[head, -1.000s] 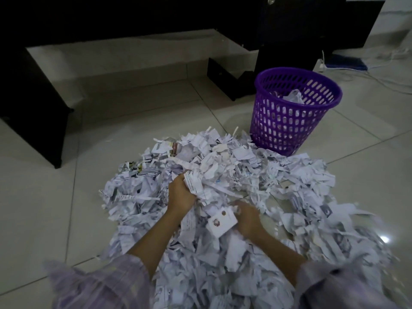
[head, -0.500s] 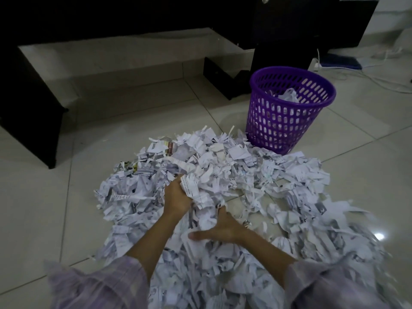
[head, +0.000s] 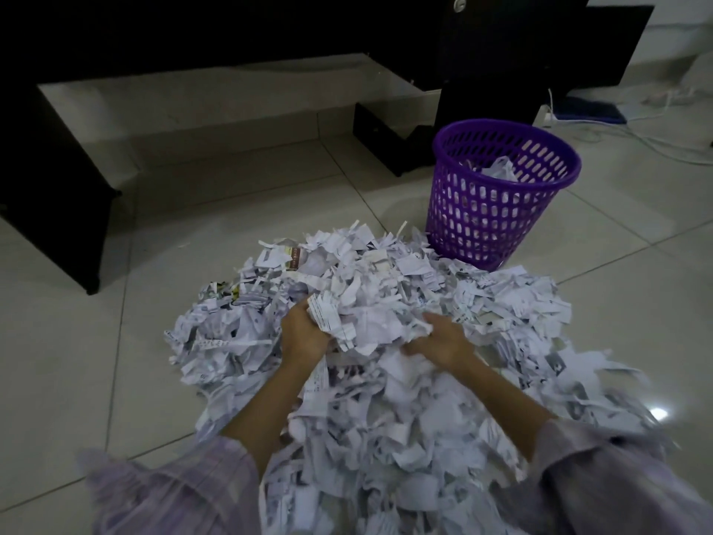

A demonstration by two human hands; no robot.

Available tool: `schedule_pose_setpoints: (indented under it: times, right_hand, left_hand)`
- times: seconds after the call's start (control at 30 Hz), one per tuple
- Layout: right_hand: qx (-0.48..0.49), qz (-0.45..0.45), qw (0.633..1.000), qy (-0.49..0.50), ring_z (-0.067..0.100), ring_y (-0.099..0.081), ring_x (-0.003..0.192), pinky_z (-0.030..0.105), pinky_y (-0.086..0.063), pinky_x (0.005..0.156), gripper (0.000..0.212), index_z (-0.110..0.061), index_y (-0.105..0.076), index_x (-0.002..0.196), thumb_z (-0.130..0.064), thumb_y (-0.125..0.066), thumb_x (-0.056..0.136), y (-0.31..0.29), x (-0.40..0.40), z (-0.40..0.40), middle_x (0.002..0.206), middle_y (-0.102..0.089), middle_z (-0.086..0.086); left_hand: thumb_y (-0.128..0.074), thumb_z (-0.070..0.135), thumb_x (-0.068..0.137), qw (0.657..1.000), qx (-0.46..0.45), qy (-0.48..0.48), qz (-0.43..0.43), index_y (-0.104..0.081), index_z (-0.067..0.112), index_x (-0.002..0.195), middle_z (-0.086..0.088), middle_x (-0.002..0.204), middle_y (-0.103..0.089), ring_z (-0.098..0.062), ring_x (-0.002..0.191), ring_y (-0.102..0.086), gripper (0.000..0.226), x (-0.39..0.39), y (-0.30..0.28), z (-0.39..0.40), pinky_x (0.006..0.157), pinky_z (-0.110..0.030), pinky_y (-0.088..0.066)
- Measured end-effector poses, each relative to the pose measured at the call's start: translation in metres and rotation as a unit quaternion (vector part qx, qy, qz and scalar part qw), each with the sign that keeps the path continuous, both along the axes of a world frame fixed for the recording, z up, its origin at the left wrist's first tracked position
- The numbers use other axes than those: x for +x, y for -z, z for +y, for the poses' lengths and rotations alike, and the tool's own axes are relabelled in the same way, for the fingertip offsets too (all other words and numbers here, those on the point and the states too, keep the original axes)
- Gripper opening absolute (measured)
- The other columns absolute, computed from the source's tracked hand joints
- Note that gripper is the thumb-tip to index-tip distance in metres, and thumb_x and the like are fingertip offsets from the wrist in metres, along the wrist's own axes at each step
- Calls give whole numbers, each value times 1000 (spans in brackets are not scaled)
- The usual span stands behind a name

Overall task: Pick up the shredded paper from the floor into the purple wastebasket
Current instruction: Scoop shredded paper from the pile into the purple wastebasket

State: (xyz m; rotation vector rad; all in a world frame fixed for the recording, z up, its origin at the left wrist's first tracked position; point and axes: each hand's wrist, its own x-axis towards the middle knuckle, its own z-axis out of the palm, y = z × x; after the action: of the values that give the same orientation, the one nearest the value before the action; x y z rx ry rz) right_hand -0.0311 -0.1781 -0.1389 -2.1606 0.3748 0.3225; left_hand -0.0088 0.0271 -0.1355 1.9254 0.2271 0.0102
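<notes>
- Your left hand (head: pixel 303 335) and right hand (head: pixel 443 341) curl their fingers around a clump of the shredded paper (head: pixel 386 380) heaped on the floor (head: pixel 115 361).
- The purple wastebasket (head: pixel 497 202) stands at the pile's far right edge.

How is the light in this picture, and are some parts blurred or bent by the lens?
Head view: dim, bluish light; the dark furniture loses all detail. One small glare spot shines on the floor tile at right. The sleeves at the bottom edge are smeared; the shredded paper and purple wastebasket stay fairly sharp. The wide lens bends tile lines near the edges.
</notes>
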Motion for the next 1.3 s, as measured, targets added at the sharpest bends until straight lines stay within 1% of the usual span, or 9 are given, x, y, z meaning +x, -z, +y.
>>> schedule_pose_setpoints:
  times: [0.17,0.37,0.53,0.63,0.77,0.87,1.0,1.17,1.3]
  right_hand:
    - [32,-112,990,82,27,-61,104,29,-46,80,46,-12,-62,120,-14,-76,77,-20,14,-20,117,-66,5]
    - [21,-250,963,92,14,-60,79,14,-39,61,17,-19,-65,91,-16,-75,77,-33,19,-9,84,-66,-6]
    - [55,-244,966,60,9,-59,79,16,-41,63,21,-21,-61,96,-18,-75,80,-37,16,5,92,-66,-6]
    - [109,-221,968,45,9,-62,83,17,-45,65,25,-20,-61,102,-17,-73,81,-37,12,16,94,-66,-8]
    - [217,-152,964,0,12,-64,97,23,-53,80,50,-22,-58,118,-8,-78,75,-37,11,24,107,-67,-6]
    - [258,-85,961,-42,9,-58,98,18,-50,77,56,-23,-43,126,4,-62,80,-41,9,24,109,-58,-8]
    - [253,-65,963,-66,20,-60,105,32,-49,87,39,-20,-54,117,-5,-61,82,-40,10,22,115,-62,5]
    - [222,-126,967,-7,12,-60,97,21,-48,74,28,-21,-60,111,-12,-67,85,-47,12,8,113,-62,1]
    - [176,-131,976,-6,13,-41,125,27,-43,92,77,-27,-40,137,-29,-82,72,-52,20,-7,140,-40,-3]
  left_hand:
    - [-68,-3,83,1000,14,-19,-7,-65,-2,110,-12,101,-67,-18,89,-58,27,7,-9,-12,64,-18,-40]
    - [-70,-4,80,999,-4,-14,-33,-64,-1,111,-7,98,-65,-15,87,-57,32,13,-23,-31,54,-14,-40]
    - [-72,20,83,995,-102,-5,18,-62,14,113,-4,111,-64,-22,106,-60,32,17,-37,-45,84,-28,-47]
    - [-74,31,77,987,-135,28,79,-50,15,131,-1,124,-58,-20,112,-55,61,19,-45,-53,101,-34,-45]
    - [-68,3,78,977,-186,4,103,-49,18,117,-2,116,-63,-21,100,-62,47,21,-44,-59,94,-39,-52]
    - [-72,2,73,966,-223,-68,109,-54,17,117,-8,119,-66,-26,102,-65,50,23,-36,-55,93,-45,-53]
    - [-80,4,69,961,-208,-139,120,-53,6,125,-8,117,-65,-27,101,-65,63,21,-33,-49,91,-42,-54]
    - [-77,8,76,973,-174,-123,85,-43,3,135,-5,123,-56,-25,110,-57,68,19,-50,-38,90,-29,-46]
    - [-77,5,75,978,-178,-75,74,-47,2,121,-2,112,-60,-21,94,-59,55,26,-65,-24,78,-28,-48]
